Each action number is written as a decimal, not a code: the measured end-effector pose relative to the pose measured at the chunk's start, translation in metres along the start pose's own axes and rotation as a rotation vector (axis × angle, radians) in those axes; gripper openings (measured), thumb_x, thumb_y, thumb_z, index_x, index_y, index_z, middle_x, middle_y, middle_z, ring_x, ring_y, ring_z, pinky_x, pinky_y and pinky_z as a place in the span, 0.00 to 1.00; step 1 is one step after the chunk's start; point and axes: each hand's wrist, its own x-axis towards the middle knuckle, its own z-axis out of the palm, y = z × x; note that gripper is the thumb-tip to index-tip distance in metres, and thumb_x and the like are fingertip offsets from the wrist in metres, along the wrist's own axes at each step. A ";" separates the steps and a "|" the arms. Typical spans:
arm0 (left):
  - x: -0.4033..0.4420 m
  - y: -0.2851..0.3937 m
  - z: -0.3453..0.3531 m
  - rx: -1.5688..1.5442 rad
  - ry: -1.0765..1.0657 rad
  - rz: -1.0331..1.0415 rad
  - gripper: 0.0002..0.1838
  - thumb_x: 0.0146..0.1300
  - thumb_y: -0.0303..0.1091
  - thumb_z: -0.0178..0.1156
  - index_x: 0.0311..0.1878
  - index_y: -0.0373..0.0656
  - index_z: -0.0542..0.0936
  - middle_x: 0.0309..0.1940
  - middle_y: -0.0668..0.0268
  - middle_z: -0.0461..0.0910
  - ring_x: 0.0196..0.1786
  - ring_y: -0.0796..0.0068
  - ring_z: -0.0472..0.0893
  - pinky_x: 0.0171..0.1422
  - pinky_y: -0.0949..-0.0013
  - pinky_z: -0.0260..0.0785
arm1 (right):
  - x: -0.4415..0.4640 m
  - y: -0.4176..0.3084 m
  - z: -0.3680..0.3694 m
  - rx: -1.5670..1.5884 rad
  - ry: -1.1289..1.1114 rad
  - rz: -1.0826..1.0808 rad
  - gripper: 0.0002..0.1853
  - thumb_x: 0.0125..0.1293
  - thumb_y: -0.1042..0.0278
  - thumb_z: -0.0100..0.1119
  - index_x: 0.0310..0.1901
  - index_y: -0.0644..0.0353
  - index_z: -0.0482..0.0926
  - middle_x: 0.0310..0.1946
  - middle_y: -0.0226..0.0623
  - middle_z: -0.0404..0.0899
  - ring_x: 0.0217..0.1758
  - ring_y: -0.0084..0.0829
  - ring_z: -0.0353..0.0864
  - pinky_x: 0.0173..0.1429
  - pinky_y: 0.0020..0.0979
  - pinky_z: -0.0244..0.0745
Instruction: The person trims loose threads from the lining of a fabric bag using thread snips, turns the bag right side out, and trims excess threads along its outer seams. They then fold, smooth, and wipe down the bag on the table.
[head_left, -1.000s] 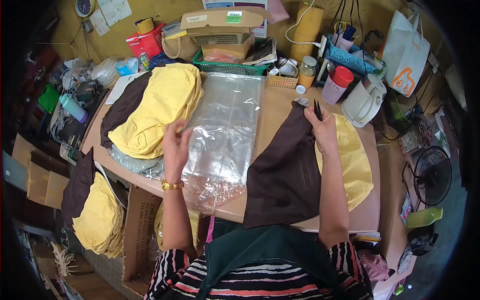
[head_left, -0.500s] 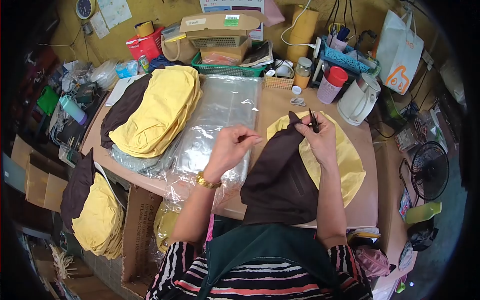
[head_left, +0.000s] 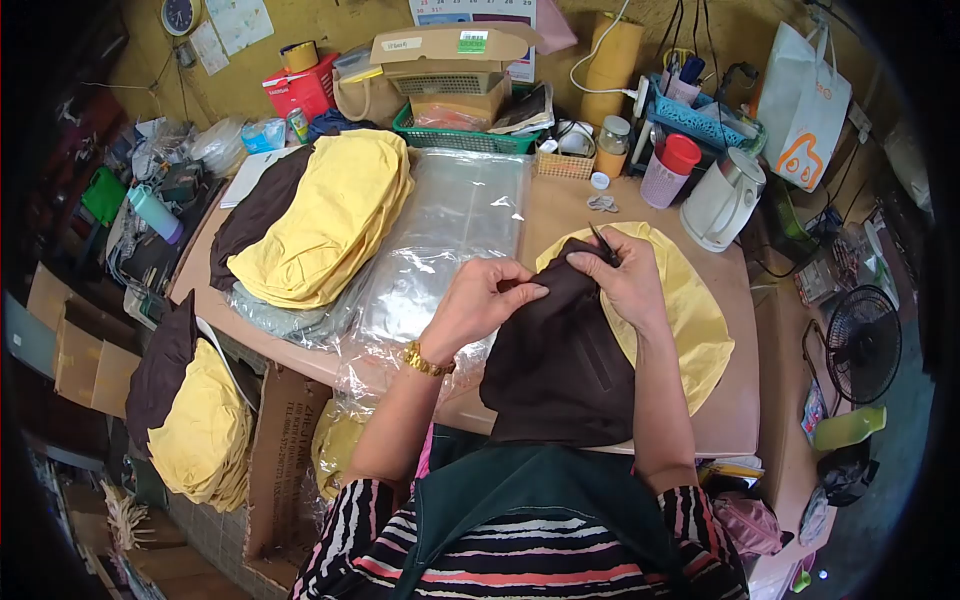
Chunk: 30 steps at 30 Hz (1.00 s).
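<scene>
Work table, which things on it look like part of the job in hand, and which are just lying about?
Likely part of the job:
- dark brown cloth, held in the right hand, left hand at its edge
- small black tool, right hand
- yellow-and-brown stack
- perhaps clear plastic

Seemingly just lying about:
- kettle
- red-lidded cup
- jar

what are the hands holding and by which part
The dark brown cloth: the right hand grips its top end, the left hand pinches its upper left edge. The right hand also holds a dark tool, its lower part hidden.
</scene>
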 end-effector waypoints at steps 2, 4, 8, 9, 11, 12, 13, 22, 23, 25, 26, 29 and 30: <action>-0.003 -0.003 -0.001 -0.119 0.000 -0.071 0.08 0.62 0.31 0.66 0.34 0.35 0.86 0.24 0.70 0.82 0.27 0.84 0.76 0.32 0.76 0.68 | 0.001 0.003 -0.004 -0.127 0.031 -0.044 0.07 0.61 0.71 0.68 0.34 0.66 0.82 0.21 0.21 0.72 0.25 0.14 0.65 0.31 0.21 0.61; -0.010 -0.003 -0.009 -0.179 0.003 -0.102 0.08 0.62 0.32 0.66 0.35 0.35 0.86 0.25 0.70 0.82 0.27 0.84 0.77 0.32 0.76 0.68 | 0.000 0.002 -0.004 -0.133 0.046 -0.049 0.08 0.61 0.70 0.68 0.33 0.66 0.81 0.21 0.21 0.72 0.25 0.14 0.64 0.30 0.21 0.61; -0.023 -0.018 -0.027 -0.167 0.079 -0.113 0.08 0.64 0.32 0.64 0.36 0.36 0.85 0.25 0.70 0.82 0.30 0.84 0.78 0.34 0.77 0.68 | -0.001 0.003 -0.003 -0.093 0.040 -0.023 0.10 0.62 0.68 0.68 0.32 0.66 0.80 0.22 0.23 0.71 0.26 0.14 0.65 0.31 0.23 0.62; -0.026 -0.024 -0.030 -0.178 0.140 -0.092 0.08 0.64 0.33 0.64 0.36 0.36 0.85 0.24 0.70 0.81 0.31 0.84 0.77 0.34 0.75 0.69 | -0.002 0.004 -0.001 -0.090 0.038 -0.024 0.10 0.62 0.68 0.68 0.32 0.66 0.80 0.22 0.23 0.71 0.26 0.14 0.65 0.31 0.23 0.62; -0.029 -0.028 -0.035 -0.183 0.151 -0.091 0.08 0.64 0.33 0.64 0.35 0.38 0.85 0.33 0.68 0.82 0.33 0.83 0.77 0.35 0.75 0.69 | -0.002 0.009 0.002 -0.124 0.027 -0.061 0.11 0.62 0.67 0.68 0.32 0.67 0.80 0.24 0.25 0.72 0.28 0.16 0.67 0.34 0.24 0.63; -0.030 -0.025 -0.036 -0.306 0.160 -0.096 0.08 0.65 0.33 0.64 0.35 0.38 0.85 0.40 0.65 0.81 0.36 0.81 0.79 0.37 0.75 0.70 | -0.002 0.009 0.004 -0.122 0.024 -0.061 0.11 0.62 0.67 0.68 0.32 0.67 0.80 0.24 0.25 0.72 0.28 0.16 0.67 0.34 0.24 0.63; -0.031 -0.023 -0.035 -0.428 0.168 -0.101 0.09 0.66 0.34 0.63 0.35 0.38 0.84 0.48 0.63 0.81 0.39 0.78 0.81 0.39 0.75 0.72 | -0.002 0.008 0.006 -0.125 0.019 -0.056 0.11 0.62 0.67 0.68 0.32 0.67 0.80 0.25 0.27 0.72 0.30 0.17 0.67 0.35 0.24 0.63; -0.037 -0.048 -0.008 -1.586 -0.232 -0.224 0.08 0.68 0.31 0.60 0.38 0.33 0.79 0.60 0.51 0.74 0.60 0.56 0.78 0.65 0.49 0.74 | -0.015 -0.019 0.030 -0.586 0.252 -0.427 0.17 0.60 0.65 0.70 0.47 0.61 0.79 0.39 0.38 0.74 0.33 0.35 0.78 0.39 0.34 0.73; -0.037 -0.049 -0.006 -1.686 -0.244 -0.217 0.08 0.68 0.30 0.61 0.38 0.34 0.78 0.60 0.51 0.74 0.59 0.54 0.78 0.66 0.46 0.73 | -0.022 -0.023 0.033 -0.596 0.209 -0.388 0.19 0.60 0.64 0.69 0.50 0.60 0.78 0.40 0.39 0.73 0.34 0.38 0.79 0.39 0.37 0.74; -0.037 -0.042 -0.006 -1.699 -0.222 -0.222 0.08 0.68 0.30 0.60 0.38 0.34 0.78 0.58 0.51 0.75 0.57 0.54 0.79 0.67 0.46 0.72 | -0.035 -0.033 0.038 -0.632 0.160 -0.342 0.16 0.57 0.67 0.70 0.47 0.58 0.80 0.37 0.37 0.73 0.31 0.37 0.79 0.35 0.36 0.74; -0.037 -0.039 -0.006 -1.711 -0.206 -0.224 0.08 0.68 0.30 0.60 0.38 0.34 0.78 0.57 0.51 0.76 0.56 0.53 0.80 0.68 0.45 0.71 | -0.038 -0.033 0.039 -0.667 0.123 -0.438 0.16 0.55 0.68 0.71 0.45 0.58 0.80 0.37 0.37 0.73 0.30 0.37 0.78 0.35 0.36 0.74; -0.038 -0.042 -0.006 -1.670 -0.181 -0.208 0.08 0.68 0.31 0.60 0.39 0.34 0.78 0.55 0.53 0.78 0.55 0.55 0.81 0.69 0.44 0.69 | -0.044 -0.036 0.047 -0.720 0.102 -0.586 0.15 0.48 0.71 0.74 0.39 0.57 0.81 0.33 0.34 0.74 0.28 0.35 0.77 0.34 0.34 0.73; -0.039 -0.041 -0.006 -1.670 -0.179 -0.207 0.08 0.68 0.31 0.60 0.39 0.34 0.78 0.55 0.53 0.78 0.55 0.55 0.81 0.69 0.44 0.69 | -0.045 -0.037 0.049 -0.742 0.110 -0.624 0.14 0.47 0.72 0.73 0.37 0.57 0.81 0.32 0.33 0.73 0.28 0.35 0.77 0.33 0.34 0.72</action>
